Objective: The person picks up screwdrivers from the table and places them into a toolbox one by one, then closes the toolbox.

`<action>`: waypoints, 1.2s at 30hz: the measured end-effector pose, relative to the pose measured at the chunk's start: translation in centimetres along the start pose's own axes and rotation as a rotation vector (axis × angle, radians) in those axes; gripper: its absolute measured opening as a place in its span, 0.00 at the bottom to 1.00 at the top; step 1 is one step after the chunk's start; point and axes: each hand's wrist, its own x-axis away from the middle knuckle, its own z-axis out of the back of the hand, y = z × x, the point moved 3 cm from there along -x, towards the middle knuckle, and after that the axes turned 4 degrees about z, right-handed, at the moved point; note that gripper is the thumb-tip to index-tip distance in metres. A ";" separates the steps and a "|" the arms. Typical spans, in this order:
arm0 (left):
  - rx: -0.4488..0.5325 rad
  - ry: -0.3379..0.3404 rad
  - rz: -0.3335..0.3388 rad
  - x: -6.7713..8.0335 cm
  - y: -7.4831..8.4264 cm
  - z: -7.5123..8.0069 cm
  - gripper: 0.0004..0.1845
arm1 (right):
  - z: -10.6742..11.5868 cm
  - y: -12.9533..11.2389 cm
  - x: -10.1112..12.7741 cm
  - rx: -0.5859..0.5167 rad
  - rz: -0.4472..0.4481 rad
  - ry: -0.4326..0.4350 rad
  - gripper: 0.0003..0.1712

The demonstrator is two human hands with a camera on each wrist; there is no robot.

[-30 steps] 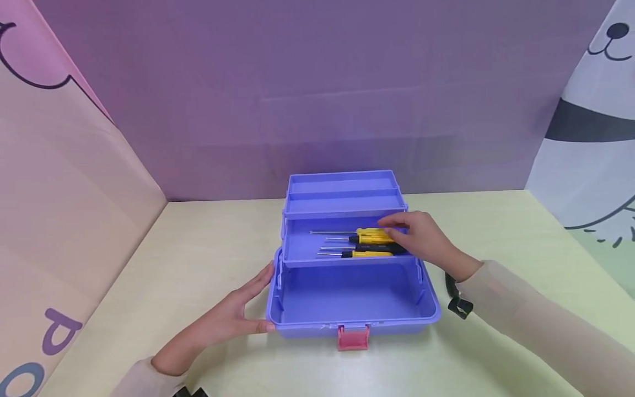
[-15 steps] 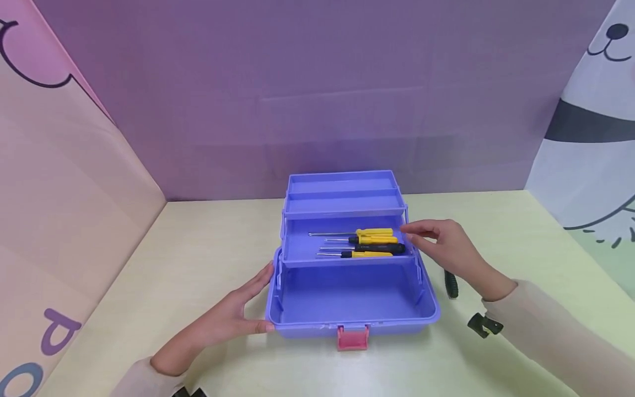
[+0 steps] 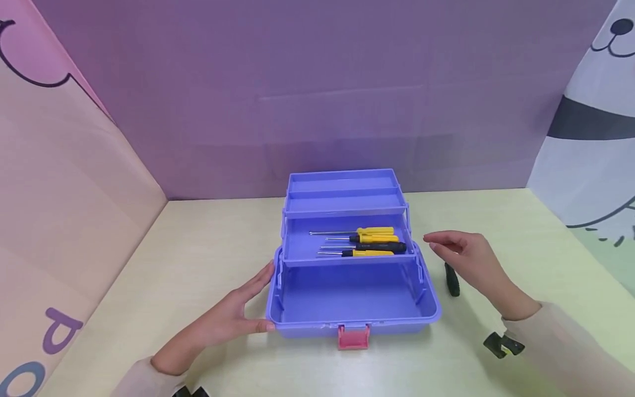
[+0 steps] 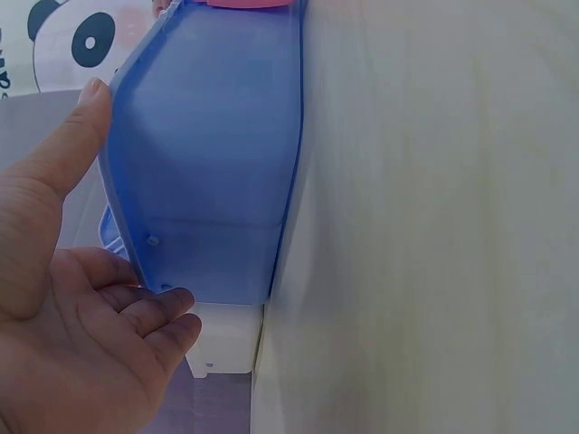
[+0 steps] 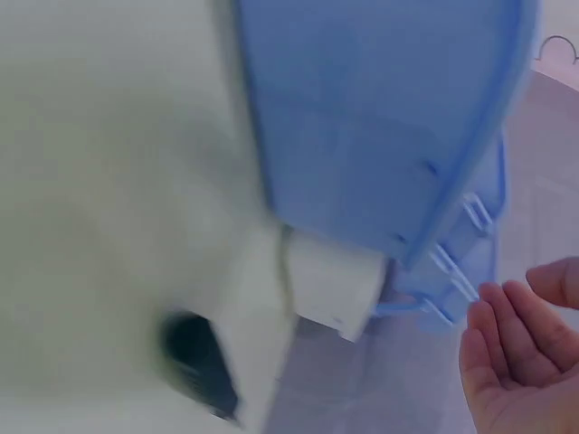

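An open blue toolbox (image 3: 421,314) with a pink latch (image 3: 353,337) stands mid-table. Its raised tray (image 3: 297,248) holds several screwdrivers (image 3: 367,242) with yellow and black handles. My left hand (image 3: 238,311) lies flat against the box's left front corner, thumb on the wall; in the left wrist view the left hand (image 4: 72,298) presses the blue toolbox (image 4: 217,163). My right hand (image 3: 468,259) hovers empty, fingers relaxed, to the right of the box, above a dark-handled tool (image 3: 452,280) on the table. In the right wrist view the right hand's fingertips (image 5: 511,339) show beside the toolbox (image 5: 380,117).
The pale green table (image 3: 198,248) is bounded by a purple back wall (image 3: 317,99), a pink panel (image 3: 59,193) on the left and a panda-print panel (image 3: 595,138) on the right. A black strap clip (image 3: 503,344) hangs at my right wrist.
My right hand has let go of the screwdrivers in the tray and drawn back rightward out of the box, uncovering the dark tool on the table. The left hand stays put.
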 end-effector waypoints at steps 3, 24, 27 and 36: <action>0.004 -0.003 0.002 0.0 -0.1 0.0 0.52 | -0.3 0.8 0.9 -0.030 -0.047 0.024 0.16; -0.011 0.005 0.017 -0.1 0.1 0.0 0.52 | -1.1 4.7 2.8 -0.174 -0.319 0.171 0.23; -0.002 0.002 0.016 0.0 0.2 0.0 0.52 | -1.3 5.1 3.0 -0.193 -0.386 0.163 0.25; 0.003 0.000 0.022 0.0 0.3 0.0 0.52 | -1.8 5.7 3.5 -0.182 -0.482 0.152 0.29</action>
